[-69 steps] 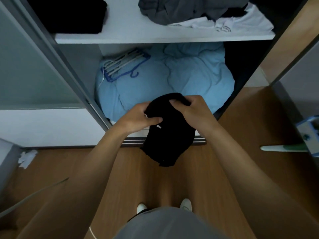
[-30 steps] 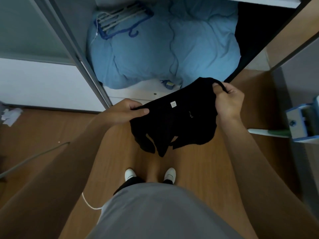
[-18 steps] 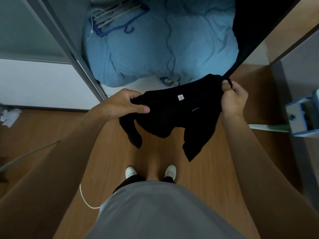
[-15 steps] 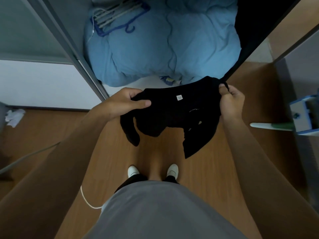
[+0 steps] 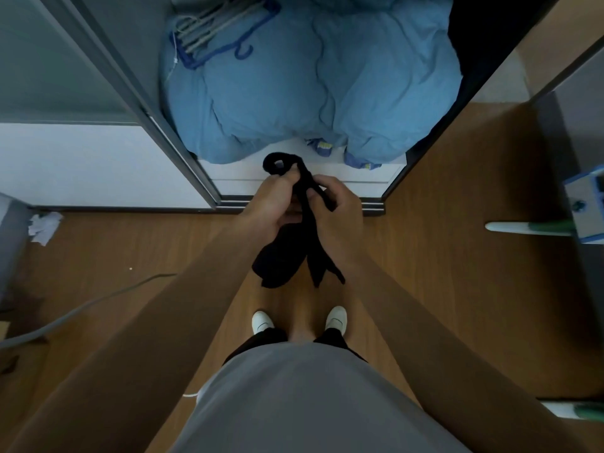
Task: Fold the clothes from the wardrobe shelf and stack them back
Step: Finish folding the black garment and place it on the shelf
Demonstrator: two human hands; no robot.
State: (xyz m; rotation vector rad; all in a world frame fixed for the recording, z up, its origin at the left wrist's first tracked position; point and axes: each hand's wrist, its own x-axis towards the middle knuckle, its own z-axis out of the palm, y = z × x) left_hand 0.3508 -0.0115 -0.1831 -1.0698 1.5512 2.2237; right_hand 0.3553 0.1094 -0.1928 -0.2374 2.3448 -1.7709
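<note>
Black bunched cloth garment (image 5: 295, 237) is gripped by curled left hand (image 5: 273, 202) and right hand (image 5: 336, 207), near blue quilt (image 5: 313, 80).

Black garment (image 5: 294, 243) bunched in mid-air.
It is gathered into a narrow, rope-like bundle, a small loop at its far end, two loose ends hanging near, above the wooden floor just in front of the wardrobe.

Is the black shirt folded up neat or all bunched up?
Bunched up. The black shirt hangs in a narrow, twisted clump between the left hand and right hand, which both grip it, ends dangling loose.
</note>
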